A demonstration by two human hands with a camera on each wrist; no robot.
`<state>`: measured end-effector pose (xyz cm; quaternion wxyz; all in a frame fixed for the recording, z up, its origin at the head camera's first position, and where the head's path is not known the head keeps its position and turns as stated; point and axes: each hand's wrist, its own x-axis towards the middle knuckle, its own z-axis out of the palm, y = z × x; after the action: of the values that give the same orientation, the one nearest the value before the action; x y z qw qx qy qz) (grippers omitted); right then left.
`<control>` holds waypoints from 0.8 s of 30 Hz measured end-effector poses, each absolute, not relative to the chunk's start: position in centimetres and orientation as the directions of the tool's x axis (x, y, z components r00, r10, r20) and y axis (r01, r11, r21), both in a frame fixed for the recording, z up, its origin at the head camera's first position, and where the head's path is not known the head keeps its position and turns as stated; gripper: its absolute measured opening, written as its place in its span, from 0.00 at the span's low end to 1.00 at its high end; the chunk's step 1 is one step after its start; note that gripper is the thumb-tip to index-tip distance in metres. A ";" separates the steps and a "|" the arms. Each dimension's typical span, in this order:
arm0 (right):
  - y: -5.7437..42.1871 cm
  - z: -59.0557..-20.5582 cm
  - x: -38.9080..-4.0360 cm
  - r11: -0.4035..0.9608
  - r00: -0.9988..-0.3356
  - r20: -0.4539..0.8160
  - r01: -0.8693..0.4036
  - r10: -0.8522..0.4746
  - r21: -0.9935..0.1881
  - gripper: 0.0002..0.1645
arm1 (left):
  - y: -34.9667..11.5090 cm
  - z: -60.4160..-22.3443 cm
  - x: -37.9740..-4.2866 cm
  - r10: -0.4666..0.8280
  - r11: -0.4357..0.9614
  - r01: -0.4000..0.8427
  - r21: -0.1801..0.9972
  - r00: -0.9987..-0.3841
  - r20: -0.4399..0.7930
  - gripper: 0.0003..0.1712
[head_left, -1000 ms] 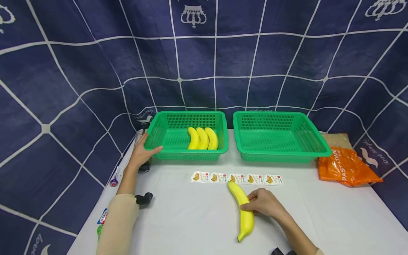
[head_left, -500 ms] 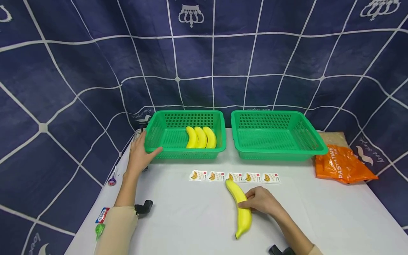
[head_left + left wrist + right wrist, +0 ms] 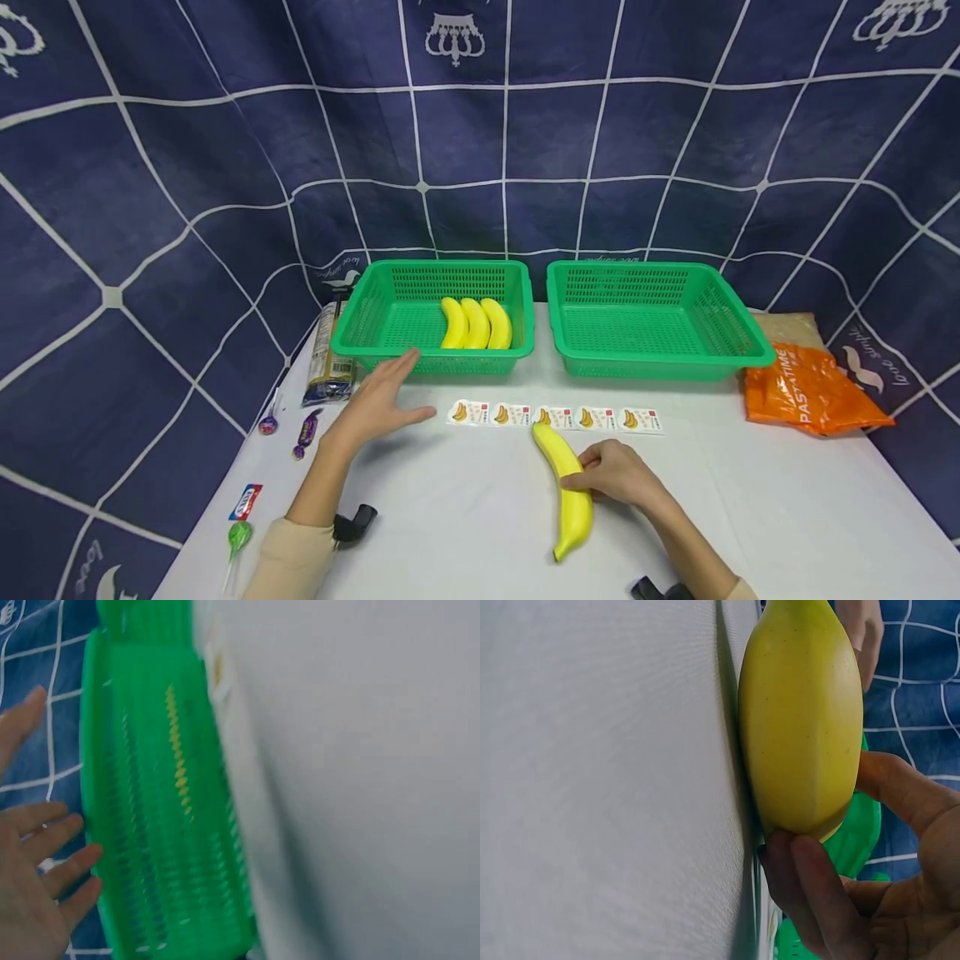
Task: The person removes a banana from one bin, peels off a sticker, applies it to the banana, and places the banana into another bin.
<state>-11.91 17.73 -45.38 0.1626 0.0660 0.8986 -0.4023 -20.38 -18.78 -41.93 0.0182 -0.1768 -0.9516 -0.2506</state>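
Observation:
On the white table a single yellow banana (image 3: pixel 573 500) lies lengthwise, its far tip at the strip of banana stickers (image 3: pixel 512 416). My right hand (image 3: pixel 622 479) pinches it at the middle, thumb on the near side. In the right wrist view the banana (image 3: pixel 802 720) fills the upper middle, with fingers (image 3: pixel 821 892) against its lower end. My left hand (image 3: pixel 382 404), fingers spread and holding nothing, hovers in front of the left green basket (image 3: pixel 431 365). Three bananas (image 3: pixel 476 323) sit side by side in that basket, toward its right.
A second green basket (image 3: pixel 660 367) stands to the right, beside an orange pasta bag (image 3: pixel 813 387). Along the left edge are a dark packet (image 3: pixel 330 362), a purple-wrapped candy (image 3: pixel 306 433), a small red-and-blue packet (image 3: pixel 245 502), a green lollipop (image 3: pixel 239 535) and a purple lollipop (image 3: pixel 267 425).
My left hand has come off the left basket's side and moved right and nearer, uncovering the dark packet and purple-wrapped candy. My right hand still holds the banana in the same place.

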 end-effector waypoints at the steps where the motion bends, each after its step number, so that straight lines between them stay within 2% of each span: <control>1: 17.7 -45.4 -11.9 0.669 -0.938 -0.345 0.249 -0.012 -0.700 0.28 | -18.4 -42.3 -20.2 0.343 0.800 0.351 0.486 -0.933 0.109 0.58; 4: 17.7 -45.4 -11.9 0.672 -0.935 -0.356 0.260 -0.006 -0.694 0.29 | -17.3 -43.2 -19.6 0.383 0.761 0.367 0.535 -0.920 0.087 0.57; 9: 17.6 -45.4 -12.0 0.669 -0.938 -0.346 0.249 -0.012 -0.700 0.29 | -16.2 -44.1 -19.3 0.409 0.733 0.394 0.555 -0.907 0.104 0.58; 14: 17.6 -45.6 -11.9 0.661 -0.938 -0.347 0.257 -0.006 -0.705 0.29 | -16.0 -45.3 -19.7 0.398 0.739 0.358 0.570 -0.916 0.060 0.58; 17: 17.6 -45.7 -11.8 0.654 -0.938 -0.347 0.260 -0.005 -0.711 0.28 | -15.9 -46.4 -20.1 0.396 0.756 0.346 0.556 -0.918 0.032 0.59; 24: 17.6 -45.7 -11.9 0.651 -0.944 -0.330 0.241 -0.016 -0.720 0.28 | -15.9 -48.3 -20.7 0.422 0.801 0.409 0.438 -0.904 0.072 0.57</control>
<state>-11.94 17.64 -45.69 0.1556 0.0626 0.8951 -0.4131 -20.69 -15.88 -48.30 -0.0143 -0.2190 -0.9488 -0.2273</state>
